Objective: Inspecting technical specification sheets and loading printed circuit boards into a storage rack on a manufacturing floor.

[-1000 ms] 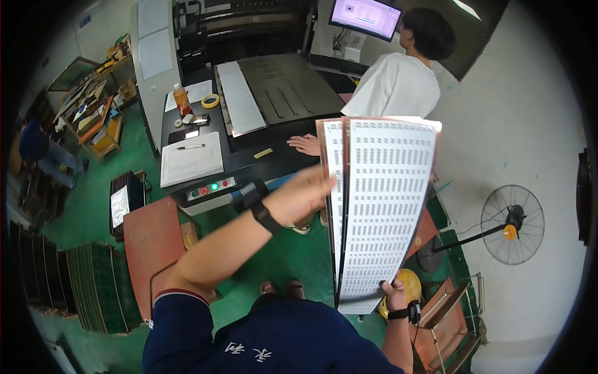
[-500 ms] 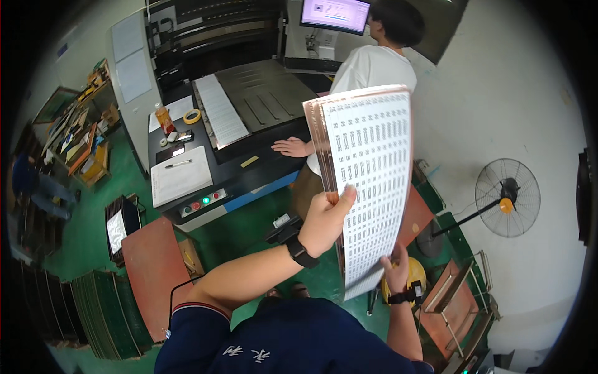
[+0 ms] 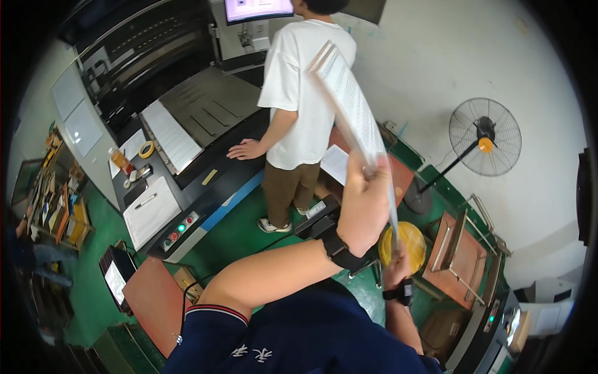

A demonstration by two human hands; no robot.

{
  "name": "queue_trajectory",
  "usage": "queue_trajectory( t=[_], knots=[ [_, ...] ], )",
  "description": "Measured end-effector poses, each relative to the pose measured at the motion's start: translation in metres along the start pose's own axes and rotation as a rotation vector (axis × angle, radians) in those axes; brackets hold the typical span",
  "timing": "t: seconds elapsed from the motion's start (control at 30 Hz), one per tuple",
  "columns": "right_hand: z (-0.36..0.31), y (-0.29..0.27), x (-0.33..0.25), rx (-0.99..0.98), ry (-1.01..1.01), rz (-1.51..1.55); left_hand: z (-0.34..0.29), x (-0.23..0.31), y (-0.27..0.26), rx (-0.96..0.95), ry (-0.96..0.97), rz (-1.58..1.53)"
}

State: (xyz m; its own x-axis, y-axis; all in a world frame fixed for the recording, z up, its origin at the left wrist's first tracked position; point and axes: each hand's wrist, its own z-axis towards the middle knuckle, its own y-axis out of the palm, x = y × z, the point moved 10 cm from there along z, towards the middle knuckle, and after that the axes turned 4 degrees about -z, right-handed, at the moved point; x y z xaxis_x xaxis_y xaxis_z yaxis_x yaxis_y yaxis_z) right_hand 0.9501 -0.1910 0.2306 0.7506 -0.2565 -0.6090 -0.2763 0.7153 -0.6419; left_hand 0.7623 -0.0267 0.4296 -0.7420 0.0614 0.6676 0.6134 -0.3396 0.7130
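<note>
A long white circuit board panel with copper-coloured edges is held up in front of me, tilted and seen nearly edge-on. It may be more than one sheet; the blur hides this. My left hand is closed around its long side, about midway, the thumb on the printed face. Lower down, my right hand is closed on the panel's bottom end, its fingers partly hidden. Another similar white panel lies on the dark machine table to the left.
A person in a white shirt stands just beyond the panel, one hand on the machine table. A yellow round stool is near my right hand. To the right are a standing fan and a metal rack. A reddish board lies lower left.
My view has swung to the right. The panel has turned from showing its printed face to nearly edge-on, with both hands still on it. More of the person shows.
</note>
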Motion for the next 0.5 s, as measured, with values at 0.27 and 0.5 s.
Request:
queue_trajectory(
  t=[0.27,0.5],
  knots=[
    [0.054,-0.056,0.147,0.031,0.188,0.058,-0.019,-0.133,-0.052,-0.622,-0.431,0.474],
    [0.146,0.04,0.28,-0.273,0.428,0.152,-0.146,-0.224,-0.418,0.043,-0.952,1.281]
  ],
)
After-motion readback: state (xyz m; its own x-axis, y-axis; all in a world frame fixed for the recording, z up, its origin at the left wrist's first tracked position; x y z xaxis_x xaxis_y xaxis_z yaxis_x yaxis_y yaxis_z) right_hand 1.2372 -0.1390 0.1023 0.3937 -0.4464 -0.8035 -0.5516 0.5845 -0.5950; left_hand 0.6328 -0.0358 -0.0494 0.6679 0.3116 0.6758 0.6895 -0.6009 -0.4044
